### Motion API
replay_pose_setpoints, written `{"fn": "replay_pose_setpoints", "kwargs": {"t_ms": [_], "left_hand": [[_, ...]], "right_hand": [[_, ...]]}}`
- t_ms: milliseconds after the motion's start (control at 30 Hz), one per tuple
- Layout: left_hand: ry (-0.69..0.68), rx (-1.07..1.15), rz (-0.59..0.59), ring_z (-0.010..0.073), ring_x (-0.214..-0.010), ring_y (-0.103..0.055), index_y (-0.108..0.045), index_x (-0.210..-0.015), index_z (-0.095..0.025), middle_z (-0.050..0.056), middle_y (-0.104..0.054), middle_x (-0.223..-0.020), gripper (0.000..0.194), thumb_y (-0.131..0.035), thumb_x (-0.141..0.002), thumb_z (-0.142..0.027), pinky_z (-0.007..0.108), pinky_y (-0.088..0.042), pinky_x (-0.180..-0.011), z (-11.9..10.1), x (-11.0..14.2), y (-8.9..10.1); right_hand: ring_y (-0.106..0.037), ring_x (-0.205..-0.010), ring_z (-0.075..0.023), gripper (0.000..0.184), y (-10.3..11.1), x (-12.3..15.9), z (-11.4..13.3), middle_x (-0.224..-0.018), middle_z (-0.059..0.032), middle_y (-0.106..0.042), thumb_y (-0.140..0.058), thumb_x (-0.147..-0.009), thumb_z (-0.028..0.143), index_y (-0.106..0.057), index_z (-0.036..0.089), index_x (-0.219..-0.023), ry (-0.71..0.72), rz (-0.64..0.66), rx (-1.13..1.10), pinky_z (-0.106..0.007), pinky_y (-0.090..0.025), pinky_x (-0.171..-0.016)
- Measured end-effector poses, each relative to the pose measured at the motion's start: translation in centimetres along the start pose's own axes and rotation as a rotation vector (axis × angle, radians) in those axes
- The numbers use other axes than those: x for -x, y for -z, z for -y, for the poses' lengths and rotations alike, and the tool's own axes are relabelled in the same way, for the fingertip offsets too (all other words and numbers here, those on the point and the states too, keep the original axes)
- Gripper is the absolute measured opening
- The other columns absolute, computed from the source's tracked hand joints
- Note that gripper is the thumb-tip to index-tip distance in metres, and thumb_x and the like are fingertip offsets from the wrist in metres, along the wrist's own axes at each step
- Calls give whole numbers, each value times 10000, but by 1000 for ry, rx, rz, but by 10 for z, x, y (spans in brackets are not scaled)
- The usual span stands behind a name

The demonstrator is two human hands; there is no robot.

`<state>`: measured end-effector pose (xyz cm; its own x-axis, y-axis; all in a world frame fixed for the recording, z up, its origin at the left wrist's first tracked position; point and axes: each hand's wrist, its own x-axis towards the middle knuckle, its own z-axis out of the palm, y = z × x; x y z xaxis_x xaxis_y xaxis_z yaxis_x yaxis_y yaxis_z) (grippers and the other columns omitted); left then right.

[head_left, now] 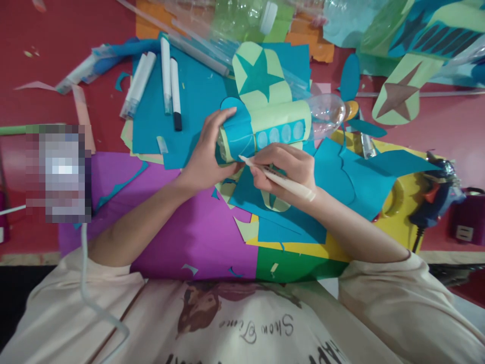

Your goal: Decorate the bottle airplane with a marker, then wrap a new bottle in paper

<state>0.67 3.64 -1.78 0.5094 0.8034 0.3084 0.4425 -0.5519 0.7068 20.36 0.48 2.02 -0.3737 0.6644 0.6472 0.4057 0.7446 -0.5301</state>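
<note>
A clear plastic bottle (325, 114) lies on its side, wrapped in pale green and blue paper. Along the wrap runs a blue strip (281, 135) with several light round spots, and a pale green fin with a teal star (260, 76) stands out from the far side. My left hand (206, 146) is closed around the bottle's base end, thumb below and fingers over the top. Pinched in my right hand (286, 169) is a white pen (284, 184), its tip at the blue paper band (242, 139). Part of the near fin is hidden beneath my right hand.
White markers (172, 91) lie at the back left on blue paper (149, 136). A phone (62, 172) with a cable is at the left. A blue glue gun (435, 205) sits at the right, near yellow tape (394, 199). Another star piece (397, 96) and paper scraps lie around.
</note>
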Motion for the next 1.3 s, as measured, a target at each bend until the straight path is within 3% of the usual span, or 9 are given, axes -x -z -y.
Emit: {"fn": "replay_pose_setpoints", "kwargs": {"t_ms": [300, 433, 733, 900, 1100, 1300], "left_hand": [[28, -29, 25, 292, -1449, -310, -161, -1438, -267, 138, -302, -1520, 695, -480, -921, -603, 487, -363, -1175, 0, 0, 1], [48, -36, 10, 276, -1447, -319, -190, -1440, -290, 88, -320, -1524, 671, -499, -917, -573, 450, -373, -1184, 0, 1, 0], [33, -45, -12, 265, -1442, -346, -247, -1420, -314, 62, -378, -1497, 701, -502, -875, -674, 427, -397, -1166, -3, 0, 0], [55, -53, 41, 271, -1458, -324, -247, -1420, -341, 33, -356, -1523, 653, -457, -897, -671, 447, -395, -1174, -7, 1, 0], [-7, -8, 36, 281, -1462, -316, -202, -1423, -422, 18, -343, -1512, 630, -478, -901, -641, 478, -412, -1160, -4, 1, -1], [-31, -4, 37, 277, -1461, -314, -206, -1429, -399, 25, -336, -1509, 629, -463, -908, -640, 461, -396, -1170, -2, 2, -2]], "right_hand": [[-652, -606, -137, 78, -4, 2, -2, -670, -24, -678, -571, -892, 212, -564, 211, -813, 21, -3, 40, -256, -517, -546], [-650, -603, -129, 85, -3, 1, -2, -665, -19, -679, -571, -893, 228, -578, 202, -812, 19, -5, 21, -247, -518, -541], [-558, -498, -74, 111, 14, -10, 6, -642, 29, -659, -594, -887, 274, -611, 213, -796, -206, 18, -183, -212, -470, -458], [-606, -574, -84, 88, 18, -14, 5, -699, 34, -686, -604, -893, 292, -619, 230, -831, -273, -41, -261, -229, -505, -510], [-575, -547, -73, 140, 17, -14, 2, -676, 27, -656, -631, -879, 327, -626, 209, -804, -339, -41, -331, -213, -464, -463], [-588, -581, -80, 190, 13, -11, 0, -701, 24, -655, -591, -902, 382, -617, 204, -840, -379, -19, -301, -221, -491, -504]]}}
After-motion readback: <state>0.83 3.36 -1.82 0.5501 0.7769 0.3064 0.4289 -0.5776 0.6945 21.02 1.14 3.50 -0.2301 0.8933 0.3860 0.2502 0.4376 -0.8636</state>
